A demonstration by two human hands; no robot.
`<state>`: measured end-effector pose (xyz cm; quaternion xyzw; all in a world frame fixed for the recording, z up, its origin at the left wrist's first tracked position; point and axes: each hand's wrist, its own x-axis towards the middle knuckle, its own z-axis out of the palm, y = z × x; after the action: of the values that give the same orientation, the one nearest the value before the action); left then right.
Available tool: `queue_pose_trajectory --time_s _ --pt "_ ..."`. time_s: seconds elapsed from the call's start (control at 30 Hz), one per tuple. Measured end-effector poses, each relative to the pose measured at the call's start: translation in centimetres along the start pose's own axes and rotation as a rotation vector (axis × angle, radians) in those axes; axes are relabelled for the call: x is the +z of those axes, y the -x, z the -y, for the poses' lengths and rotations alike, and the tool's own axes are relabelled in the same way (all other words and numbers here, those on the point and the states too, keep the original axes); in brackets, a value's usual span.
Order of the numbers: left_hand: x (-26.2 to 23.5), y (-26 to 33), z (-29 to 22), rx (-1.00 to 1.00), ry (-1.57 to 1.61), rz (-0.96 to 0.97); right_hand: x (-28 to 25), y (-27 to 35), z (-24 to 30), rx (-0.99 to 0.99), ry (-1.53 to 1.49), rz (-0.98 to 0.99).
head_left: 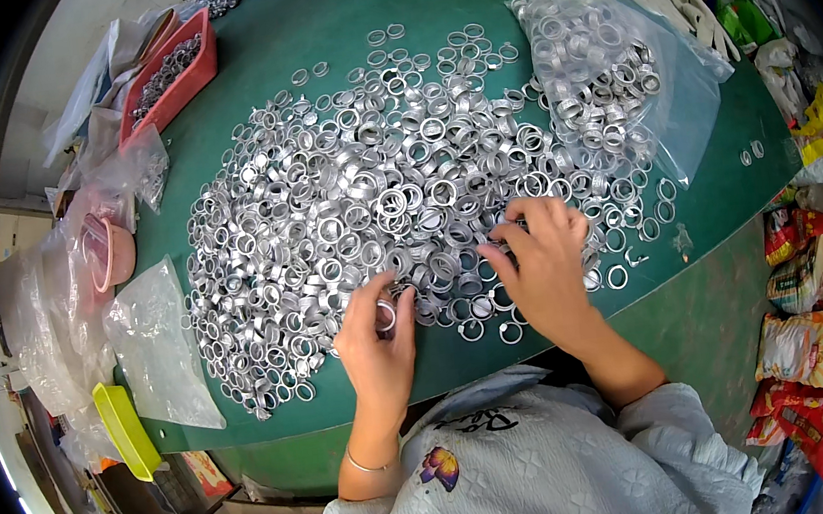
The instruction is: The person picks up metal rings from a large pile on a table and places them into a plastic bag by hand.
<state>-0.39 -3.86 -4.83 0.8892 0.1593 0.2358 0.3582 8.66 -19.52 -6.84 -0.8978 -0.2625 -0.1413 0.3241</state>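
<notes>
Heap (pixel 326 206) below, pinched a silver ring (pixel 392 310) in left hand (pixel 375 351), likely for control, curled right hand (pixel 549 278), grip unclear!

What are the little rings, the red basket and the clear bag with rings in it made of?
Little rings: probably metal, silvery grey with bright glints. Red basket: likely plastic, smooth, by its even colour and stiff walls. Clear bag: thin, glossy plastic film, it seems; it wrinkles and shows rings inside.
</notes>
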Motion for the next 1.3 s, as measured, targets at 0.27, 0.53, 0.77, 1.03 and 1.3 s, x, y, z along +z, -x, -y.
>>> queue_pose_trajectory --time_s 0.27,0.53,0.77,1.03,1.3 --pt "-0.7 2.6 -0.2 -0.414 0.652 0.390 -0.9 0.8 0.6 0.059 -0.475 0.023" --pt "-0.6 3.2 0.1 -1.113 1.583 0.635 -3.3 0.8 0.5 -0.064 -0.622 0.049" --pt "0.0 3.5 0.1 -1.211 1.745 0.793 -4.6 1.7 -3.8 0.188 -0.166 -0.238" --pt "0.8 3.7 -0.2 -1.123 1.669 0.832 -5.7 3.3 -5.0 0.145 -0.089 -0.122" --pt "1.3 3.4 -1.5 -0.982 1.474 0.816 -5.0 2.8 -4.8 -0.009 -0.081 0.006"
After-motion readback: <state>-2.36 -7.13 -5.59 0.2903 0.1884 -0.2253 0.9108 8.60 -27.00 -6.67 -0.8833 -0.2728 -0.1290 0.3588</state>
